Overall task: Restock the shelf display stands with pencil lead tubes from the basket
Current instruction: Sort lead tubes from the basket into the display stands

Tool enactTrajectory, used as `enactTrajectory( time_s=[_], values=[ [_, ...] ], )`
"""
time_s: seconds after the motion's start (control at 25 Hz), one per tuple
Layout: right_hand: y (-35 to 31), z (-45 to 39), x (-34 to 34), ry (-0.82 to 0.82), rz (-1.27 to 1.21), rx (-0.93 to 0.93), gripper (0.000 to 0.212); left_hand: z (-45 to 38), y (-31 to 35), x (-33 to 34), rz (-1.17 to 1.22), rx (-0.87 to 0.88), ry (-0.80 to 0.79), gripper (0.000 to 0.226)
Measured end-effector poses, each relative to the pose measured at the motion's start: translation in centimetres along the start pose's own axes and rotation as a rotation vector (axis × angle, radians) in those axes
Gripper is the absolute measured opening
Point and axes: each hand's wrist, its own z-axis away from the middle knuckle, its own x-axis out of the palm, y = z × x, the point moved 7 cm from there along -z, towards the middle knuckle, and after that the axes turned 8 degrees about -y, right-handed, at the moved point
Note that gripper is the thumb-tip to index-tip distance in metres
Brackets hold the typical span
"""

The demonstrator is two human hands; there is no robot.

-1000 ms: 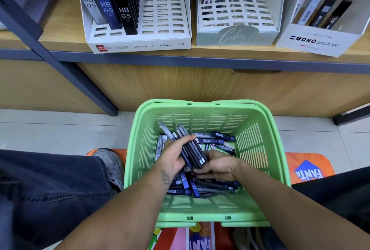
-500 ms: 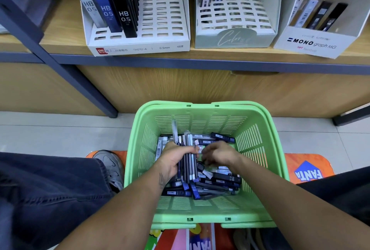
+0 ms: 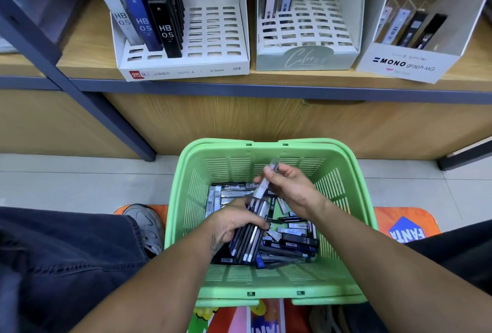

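Over the green basket (image 3: 269, 283), the left hand (image 3: 234, 222) grips a bundle of tubes (image 3: 250, 236). The right hand (image 3: 290, 186) pinches one clear tube (image 3: 263, 185) near the far rim.

Pale tiled floor (image 3: 66, 181) with grey grout lines. Wooden shelf (image 3: 87, 47) edged in dark blue-grey metal, slanted metal post (image 3: 80, 93) at left reaching floor. Wood-grain panel (image 3: 266, 125) below shelf. Orange printed mat (image 3: 404, 226) on floor. Even, soft light.

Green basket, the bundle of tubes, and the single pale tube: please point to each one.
green basket (image 3: 266, 296): head view, near rim.
bundle of tubes (image 3: 249, 239): head view, middle, in left hand.
single pale tube (image 3: 262, 186): head view, lower part.
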Motion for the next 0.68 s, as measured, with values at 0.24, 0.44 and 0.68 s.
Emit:
enactTrajectory(
  time_s=[0.24, 0.44, 0.68],
  values=[
    [-0.3, 0.3, -0.7, -0.063, 0.338, 0.170, 0.031, 0.6, 0.7, -0.6, 0.008, 0.007, 0.054, 0.119],
    [-3.9, 1.4, -0.5, -0.191, 0.253, 0.241, 0.025, 4.0, 4.6, -0.4, 0.121, 0.059, -0.100, 0.067],
    [-14.6, 4.4, 0.9, -0.046, 0.483, -0.085, 0.015, 11.6, 12.7, -1.5, -0.136, 0.230, -0.043, 0.048]
  ],
)
